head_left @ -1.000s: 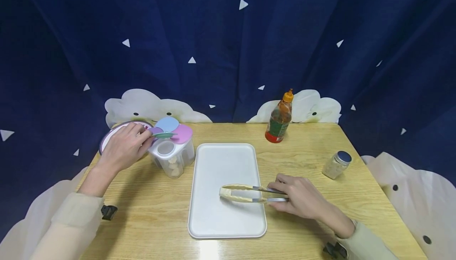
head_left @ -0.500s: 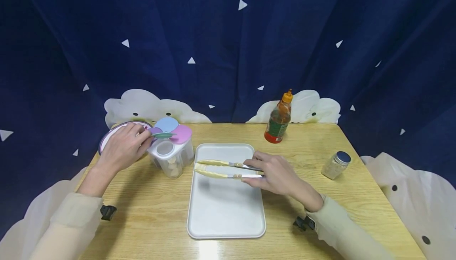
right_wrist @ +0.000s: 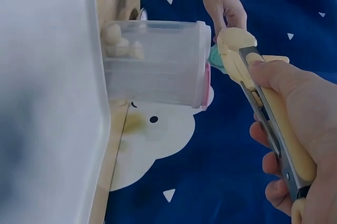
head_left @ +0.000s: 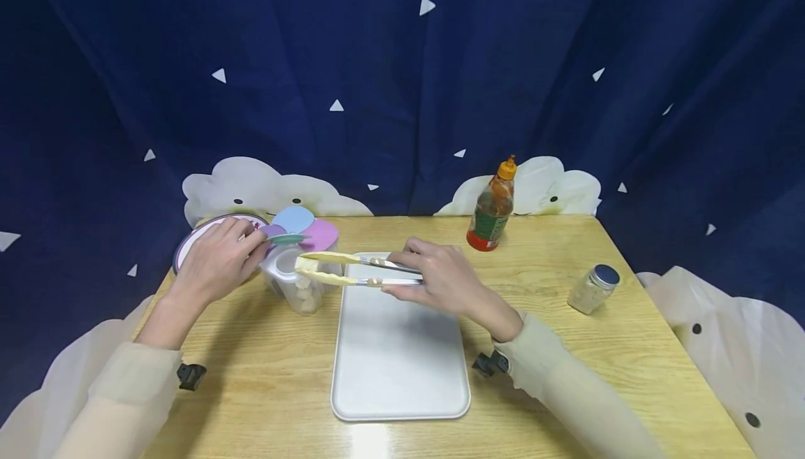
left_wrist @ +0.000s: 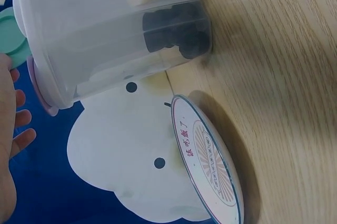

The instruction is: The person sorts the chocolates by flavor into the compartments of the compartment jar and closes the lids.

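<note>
My left hand (head_left: 216,256) pinches the green lid (head_left: 289,239) of a clear multi-compartment storage container (head_left: 295,291), holding it raised. Pale chunks show at the bottom of the compartment under it; dark pieces fill another compartment, seen in the left wrist view of the container (left_wrist: 105,34). My right hand (head_left: 443,277) grips a pair of tongs (head_left: 371,281) with cream-coloured tips. Between those tips sits a pale cube (head_left: 307,264), right over the rim of the uncovered opening. In the right wrist view the tongs (right_wrist: 287,134) hide the cube.
A white tray (head_left: 399,368) lies right of the container. Behind my left hand is a white plate (head_left: 189,244) with a dark rim. A sauce bottle (head_left: 492,211) stands at the back, and a small jar (head_left: 592,290) with a dark cap stands on the right.
My right hand has lifted the tongs and the pale cube off the tray and carried them left to the container opening. The left hand has stayed at the green lid.
</note>
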`<move>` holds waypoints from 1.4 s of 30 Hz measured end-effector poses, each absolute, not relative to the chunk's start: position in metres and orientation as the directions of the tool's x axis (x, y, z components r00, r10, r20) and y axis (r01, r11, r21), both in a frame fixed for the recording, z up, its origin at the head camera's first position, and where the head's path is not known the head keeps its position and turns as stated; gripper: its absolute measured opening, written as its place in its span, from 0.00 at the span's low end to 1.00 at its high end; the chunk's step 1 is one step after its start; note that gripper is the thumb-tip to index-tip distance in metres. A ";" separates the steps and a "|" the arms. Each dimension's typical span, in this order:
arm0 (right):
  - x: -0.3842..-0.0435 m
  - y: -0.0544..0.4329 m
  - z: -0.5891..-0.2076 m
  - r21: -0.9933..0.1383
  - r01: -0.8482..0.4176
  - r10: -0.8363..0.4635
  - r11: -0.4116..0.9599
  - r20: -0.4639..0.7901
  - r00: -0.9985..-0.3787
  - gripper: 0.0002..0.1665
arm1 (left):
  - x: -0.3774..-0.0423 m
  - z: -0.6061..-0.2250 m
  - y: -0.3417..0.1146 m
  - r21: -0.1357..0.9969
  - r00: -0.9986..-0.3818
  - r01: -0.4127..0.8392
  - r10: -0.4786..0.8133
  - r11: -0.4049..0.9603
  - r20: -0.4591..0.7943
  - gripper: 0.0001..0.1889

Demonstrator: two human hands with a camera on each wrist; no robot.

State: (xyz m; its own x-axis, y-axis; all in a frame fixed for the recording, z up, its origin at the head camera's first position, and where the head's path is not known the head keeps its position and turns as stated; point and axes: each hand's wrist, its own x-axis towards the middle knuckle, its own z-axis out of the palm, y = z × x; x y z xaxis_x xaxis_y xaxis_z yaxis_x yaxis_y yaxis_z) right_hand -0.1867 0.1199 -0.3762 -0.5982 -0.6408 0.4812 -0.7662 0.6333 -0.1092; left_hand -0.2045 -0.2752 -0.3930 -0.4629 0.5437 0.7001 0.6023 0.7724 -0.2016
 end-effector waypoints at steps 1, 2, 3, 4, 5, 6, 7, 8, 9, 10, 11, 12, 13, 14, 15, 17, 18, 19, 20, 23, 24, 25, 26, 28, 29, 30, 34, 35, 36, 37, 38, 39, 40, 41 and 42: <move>-0.188 0.117 -0.375 -0.108 -0.764 -0.640 0.636 0.479 -0.601 0.27 | -0.205 -0.393 -0.275 -0.202 -0.463 0.603 0.544 0.772 0.699 0.26; -0.190 0.114 -0.375 -0.107 -0.763 -0.639 0.638 0.480 -0.601 0.27 | -0.205 -0.393 -0.275 -0.203 -0.463 0.603 0.546 0.772 0.698 0.25; -0.192 0.112 -0.375 -0.110 -0.761 -0.637 0.639 0.478 -0.604 0.27 | -0.205 -0.392 -0.275 -0.204 -0.464 0.603 0.547 0.771 0.697 0.25; -0.193 0.109 -0.375 -0.108 -0.759 -0.635 0.642 0.479 -0.606 0.27 | -0.205 -0.392 -0.275 -0.204 -0.464 0.604 0.548 0.771 0.696 0.24; -0.195 0.107 -0.375 -0.109 -0.759 -0.634 0.642 0.480 -0.606 0.28 | -0.205 -0.392 -0.275 -0.205 -0.465 0.604 0.549 0.770 0.695 0.23; -0.196 0.105 -0.375 -0.113 -0.759 -0.633 0.641 0.482 -0.606 0.28 | -0.205 -0.392 -0.275 -0.205 -0.466 0.604 0.550 0.770 0.693 0.22; -0.197 0.104 -0.374 -0.114 -0.759 -0.632 0.641 0.484 -0.606 0.28 | -0.206 -0.392 -0.275 -0.205 -0.467 0.604 0.550 0.770 0.692 0.22; -0.198 0.102 -0.374 -0.114 -0.759 -0.631 0.640 0.486 -0.605 0.27 | -0.206 -0.391 -0.275 -0.205 -0.469 0.604 0.551 0.770 0.691 0.22; -0.199 0.101 -0.374 -0.115 -0.760 -0.630 0.639 0.487 -0.604 0.27 | -0.206 -0.391 -0.275 -0.205 -0.469 0.604 0.551 0.771 0.690 0.22; -0.200 0.099 -0.374 -0.117 -0.760 -0.630 0.639 0.487 -0.605 0.27 | -0.206 -0.391 -0.276 -0.207 -0.468 0.603 0.552 0.771 0.690 0.21; -0.201 0.098 -0.373 -0.117 -0.760 -0.631 0.640 0.485 -0.606 0.27 | -0.206 -0.391 -0.276 -0.206 -0.469 0.603 0.552 0.771 0.689 0.21; -0.202 0.097 -0.373 -0.117 -0.759 -0.631 0.641 0.482 -0.608 0.27 | -0.206 -0.391 -0.276 -0.205 -0.471 0.603 0.551 0.771 0.689 0.21; -0.203 0.096 -0.373 -0.113 -0.757 -0.632 0.644 0.478 -0.610 0.27 | -0.206 -0.391 -0.276 -0.204 -0.472 0.602 0.550 0.772 0.689 0.21; -0.204 0.094 -0.373 -0.114 -0.756 -0.633 0.644 0.474 -0.611 0.27 | -0.206 -0.391 -0.276 -0.204 -0.473 0.602 0.550 0.772 0.689 0.21; -0.204 0.093 -0.373 -0.114 -0.756 -0.634 0.645 0.472 -0.613 0.27 | -0.206 -0.391 -0.276 -0.205 -0.472 0.601 0.550 0.773 0.689 0.21; -0.205 0.092 -0.373 -0.113 -0.752 -0.635 0.649 0.464 -0.618 0.28 | -0.206 -0.391 -0.276 -0.201 -0.475 0.602 0.549 0.773 0.688 0.21; -0.206 0.092 -0.373 -0.118 -0.751 -0.634 0.650 0.460 -0.621 0.28 | -0.206 -0.391 -0.277 -0.202 -0.475 0.602 0.549 0.773 0.688 0.22; -0.206 0.091 -0.374 -0.123 -0.749 -0.633 0.651 0.456 -0.626 0.29 | -0.205 -0.391 -0.276 -0.204 -0.473 0.602 0.551 0.772 0.688 0.21; -0.206 0.092 -0.374 -0.130 -0.746 -0.631 0.653 0.451 -0.631 0.29 | -0.205 -0.392 -0.276 -0.204 -0.472 0.603 0.551 0.771 0.688 0.22; -0.204 0.095 -0.375 -0.148 -0.734 -0.620 0.663 0.440 -0.649 0.30 | -0.205 -0.393 -0.276 -0.203 -0.471 0.607 0.553 0.769 0.687 0.23; -0.203 0.098 -0.375 -0.153 -0.731 -0.617 0.665 0.439 -0.653 0.30 | -0.206 -0.393 -0.276 -0.204 -0.471 0.607 0.554 0.768 0.687 0.23; -0.203 0.100 -0.375 -0.156 -0.729 -0.613 0.667 0.441 -0.655 0.30 | -0.206 -0.393 -0.276 -0.204 -0.469 0.607 0.554 0.768 0.688 0.24; -0.202 0.103 -0.376 -0.160 -0.729 -0.610 0.666 0.446 -0.655 0.30 | -0.206 -0.393 -0.275 -0.203 -0.470 0.607 0.553 0.769 0.689 0.24; -0.200 0.110 -0.376 -0.162 -0.733 -0.603 0.661 0.466 -0.647 0.30 | -0.206 -0.394 -0.275 -0.200 -0.469 0.607 0.550 0.769 0.691 0.24; -0.199 0.115 -0.377 -0.164 -0.736 -0.599 0.657 0.479 -0.642 0.30 | -0.206 -0.394 -0.275 -0.200 -0.469 0.607 0.549 0.770 0.691 0.24; -0.198 0.120 -0.377 -0.164 -0.738 -0.594 0.655 0.492 -0.637 0.30 | -0.206 -0.394 -0.275 -0.199 -0.469 0.607 0.548 0.770 0.692 0.23; -0.194 0.140 -0.380 -0.168 -0.733 -0.566 0.660 0.530 -0.631 0.30 | -0.206 -0.394 -0.274 -0.196 -0.470 0.608 0.548 0.770 0.692 0.23; -0.193 0.146 -0.381 -0.172 -0.726 -0.558 0.665 0.533 -0.637 0.31 | -0.206 -0.393 -0.274 -0.198 -0.470 0.606 0.548 0.770 0.692 0.24; -0.192 0.151 -0.382 -0.175 -0.719 -0.549 0.672 0.534 -0.643 0.32 | -0.206 -0.393 -0.274 -0.199 -0.470 0.605 0.548 0.771 0.692 0.24; -0.191 0.156 -0.382 -0.176 -0.711 -0.541 0.681 0.534 -0.650 0.32 | -0.206 -0.393 -0.274 -0.200 -0.470 0.604 0.548 0.771 0.692 0.25; -0.190 0.161 -0.383 -0.175 -0.702 -0.533 0.691 0.532 -0.658 0.34 | -0.206 -0.393 -0.274 -0.203 -0.469 0.603 0.548 0.772 0.692 0.24; -0.189 0.166 -0.384 -0.174 -0.693 -0.527 0.700 0.529 -0.665 0.35 | -0.206 -0.393 -0.274 -0.206 -0.468 0.601 0.548 0.772 0.693 0.24; -0.188 0.170 -0.385 -0.173 -0.683 -0.520 0.709 0.525 -0.673 0.35 | -0.206 -0.393 -0.274 -0.206 -0.467 0.601 0.549 0.772 0.693 0.24; -0.188 0.175 -0.385 -0.169 -0.675 -0.515 0.718 0.523 -0.679 0.37 | -0.207 -0.393 -0.274 -0.207 -0.467 0.600 0.549 0.773 0.693 0.24; -0.187 0.180 -0.386 -0.164 -0.667 -0.510 0.727 0.521 -0.684 0.38 | -0.207 -0.393 -0.274 -0.208 -0.466 0.600 0.549 0.772 0.694 0.23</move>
State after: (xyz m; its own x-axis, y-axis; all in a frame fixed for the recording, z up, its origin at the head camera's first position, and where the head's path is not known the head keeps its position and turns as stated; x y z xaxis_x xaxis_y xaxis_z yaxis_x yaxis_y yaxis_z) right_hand -0.1867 0.1799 -0.3864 -0.6844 -0.5102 0.5209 -0.6666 0.7272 -0.1637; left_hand -0.2067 -0.2744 -0.3928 -0.4660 0.5490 0.6938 0.5999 0.7725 -0.2082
